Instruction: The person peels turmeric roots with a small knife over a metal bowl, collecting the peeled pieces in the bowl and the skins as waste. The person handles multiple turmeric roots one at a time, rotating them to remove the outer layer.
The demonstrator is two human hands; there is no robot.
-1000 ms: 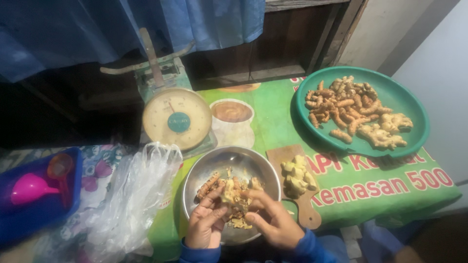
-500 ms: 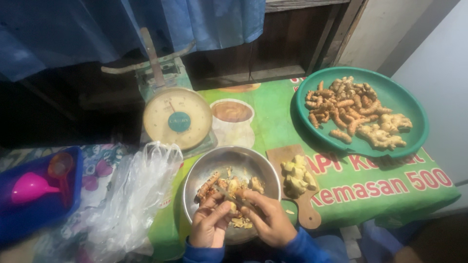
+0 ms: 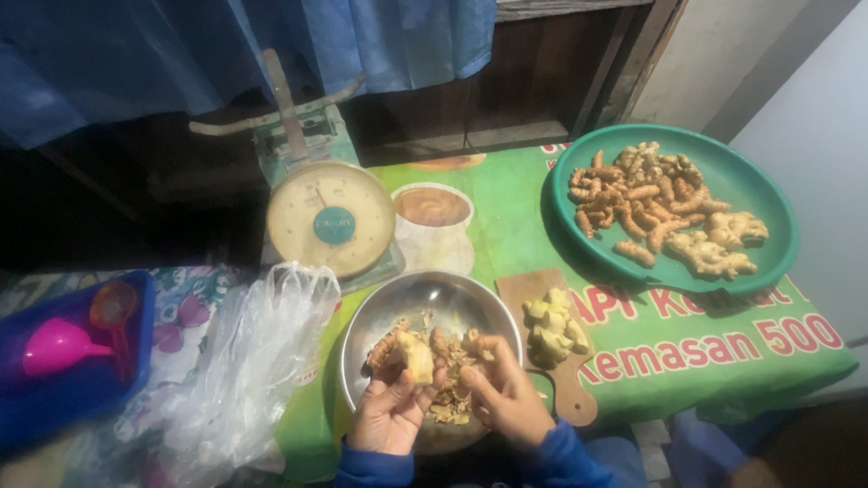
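left hand point(image 3: 389, 411) now lifting a pale root piece point(image 3: 417, 355) clearer of the steel bowl point(image 3: 425, 303), right hand point(image 3: 504, 395) shifted slightly rightward, it seems

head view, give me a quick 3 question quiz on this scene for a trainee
1. True or false: the left hand holds a pale piece of root over the metal bowl.
2. What lies on the wooden cutting board? A) peeled pale chunks B) a knife C) a pink funnel
3. Which container holds the unpeeled roots at the far right?

Key
1. True; the right hand works beside it over the same bowl.
2. A, the peeled pale chunks.
3. The green round tray.
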